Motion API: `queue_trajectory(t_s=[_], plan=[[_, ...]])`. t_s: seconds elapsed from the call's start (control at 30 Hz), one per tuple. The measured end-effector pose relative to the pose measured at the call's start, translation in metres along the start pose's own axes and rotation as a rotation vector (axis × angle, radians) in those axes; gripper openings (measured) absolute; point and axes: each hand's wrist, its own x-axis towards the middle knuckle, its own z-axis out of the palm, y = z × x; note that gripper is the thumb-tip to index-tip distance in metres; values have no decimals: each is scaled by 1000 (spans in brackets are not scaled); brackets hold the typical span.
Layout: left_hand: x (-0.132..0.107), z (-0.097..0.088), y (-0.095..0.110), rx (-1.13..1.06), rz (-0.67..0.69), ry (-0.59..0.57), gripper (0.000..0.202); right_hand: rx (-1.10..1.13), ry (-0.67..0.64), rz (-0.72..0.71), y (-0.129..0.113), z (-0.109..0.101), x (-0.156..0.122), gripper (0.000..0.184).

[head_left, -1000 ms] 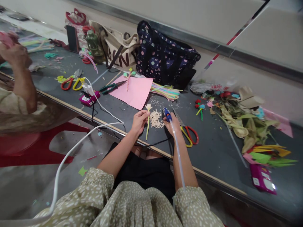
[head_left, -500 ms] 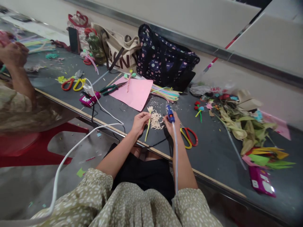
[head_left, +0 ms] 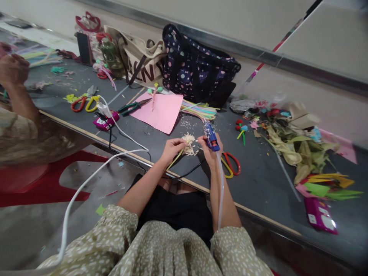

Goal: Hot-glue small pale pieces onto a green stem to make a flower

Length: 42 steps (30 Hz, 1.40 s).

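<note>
My left hand (head_left: 171,148) is closed on a yellow-green straw stem topped with a pale frilled flower head (head_left: 188,138), tilted over the dark table (head_left: 258,184). My right hand (head_left: 211,152) grips a blue glue gun (head_left: 211,136) with a clear glue stick trailing back along my forearm. The two hands are close together above a small pile of pale cut petals (head_left: 192,150). Red and yellow scissors (head_left: 230,165) lie just right of my right hand.
A pink paper sheet (head_left: 161,111), green scissors (head_left: 132,107), a bundle of coloured straws (head_left: 201,111) and bags (head_left: 195,71) lie behind. Dried husks and paper scraps (head_left: 299,153) pile at right. A white cable (head_left: 86,184) hangs at left. Another person's arm (head_left: 17,88) works far left.
My left hand tilted the flower stem so its head leans toward the glue gun. My right hand brought the glue gun closer, its nozzle swinging nearer the flower head.
</note>
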Motion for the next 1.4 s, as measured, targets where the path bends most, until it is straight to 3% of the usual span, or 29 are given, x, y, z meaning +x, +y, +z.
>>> queue_trajectory(t_s=[0.13,0.5,1.13,1.4], plan=[[-4,2,3,56,7,-11,27,-45,2,-56,-1,0,1,14],[-3,2,3,175,96,-77,21,-179,-209,-60,0,-3,-2,17],[-3,2,1,183,100,-96,20,-241,-247,-125,-3,-2,-4,10],[-3,2,1,168,103,-94,19,-213,-202,-98,0,-1,-3,11]])
